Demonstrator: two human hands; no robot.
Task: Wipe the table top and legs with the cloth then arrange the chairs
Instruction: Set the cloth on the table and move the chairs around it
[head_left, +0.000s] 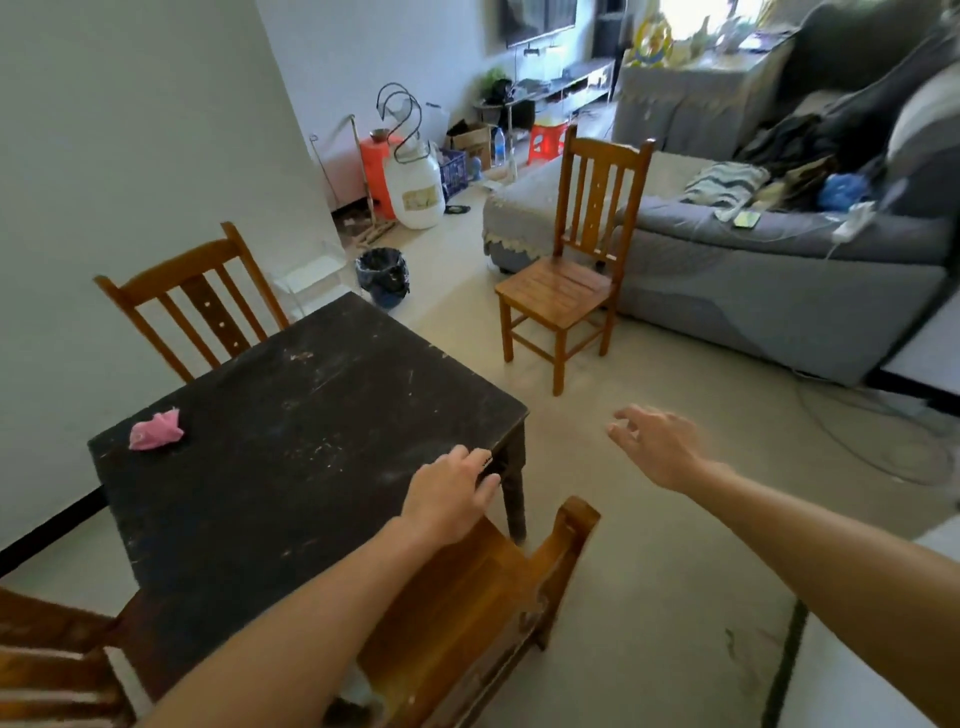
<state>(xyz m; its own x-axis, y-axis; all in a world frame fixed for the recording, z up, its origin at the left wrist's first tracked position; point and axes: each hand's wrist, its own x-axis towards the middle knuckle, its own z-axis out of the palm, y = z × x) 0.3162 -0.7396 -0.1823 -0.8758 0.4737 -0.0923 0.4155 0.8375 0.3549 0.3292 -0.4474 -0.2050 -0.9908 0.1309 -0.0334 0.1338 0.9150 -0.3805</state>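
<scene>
A dark, scuffed square table (311, 431) stands in the middle. A crumpled pink cloth (156, 430) lies near its far left corner, untouched. My left hand (452, 493) rests on the table's near right edge, fingers curled over the rim. My right hand (657, 447) hovers open over the floor to the right of the table, holding nothing. One wooden chair (571, 291) stands apart by the sofa. Another chair (202, 306) sits behind the table against the wall. A third chair (498, 592) is tucked under the near right side, and a fourth chair (47, 654) shows at bottom left.
A grey sofa (779, 270) with clutter fills the right. A small bin (383, 275), a white jug (415, 187) and red stools stand along the back wall. Cables trail on the floor at the right. Open tiled floor (649, 597) lies between table and sofa.
</scene>
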